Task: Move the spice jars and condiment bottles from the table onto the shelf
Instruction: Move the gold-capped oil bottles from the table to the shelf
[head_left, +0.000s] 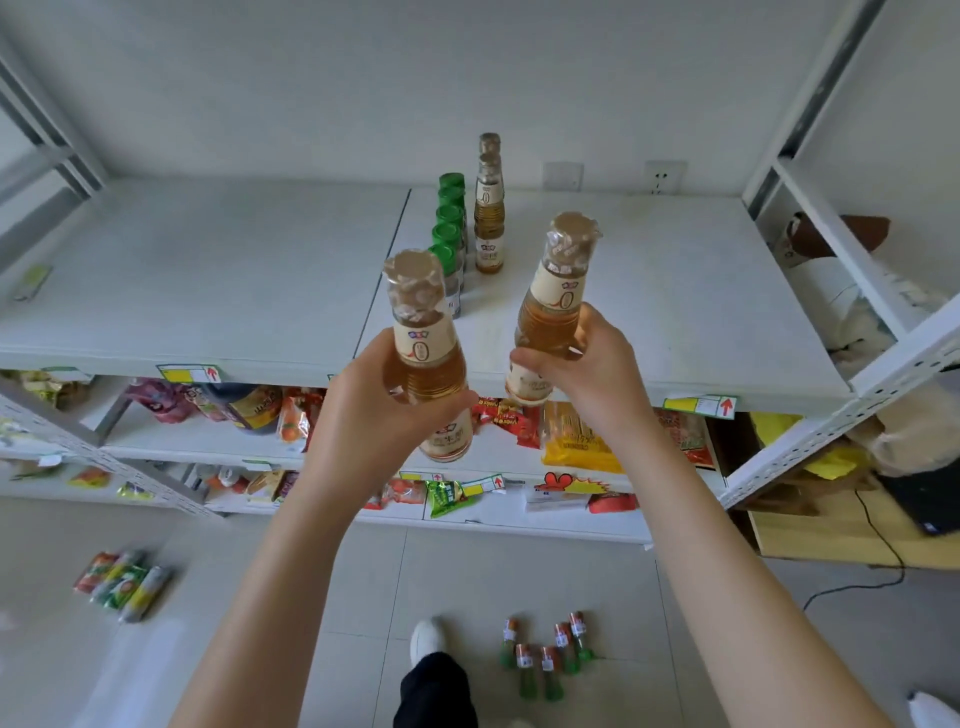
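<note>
L: left hand (384, 410) wrapped round left amber glass bottle, tan foil cap (427, 358), upright, in front of white metal shelf (675, 312) edge | R: right hand (589, 364) clamped on right amber glass bottle (557, 306), at shelf front edge | shelf: green-capped jars (449, 228) beside shelved amber bottles (489, 218), behind both hands

Snack packets (576, 441), yellow price tags (701, 405), wrapped sausages (122, 584) on the floor (467, 571), wall socket (664, 178), black cable (901, 571)

Bottle label (422, 347) print too blurred.
</note>
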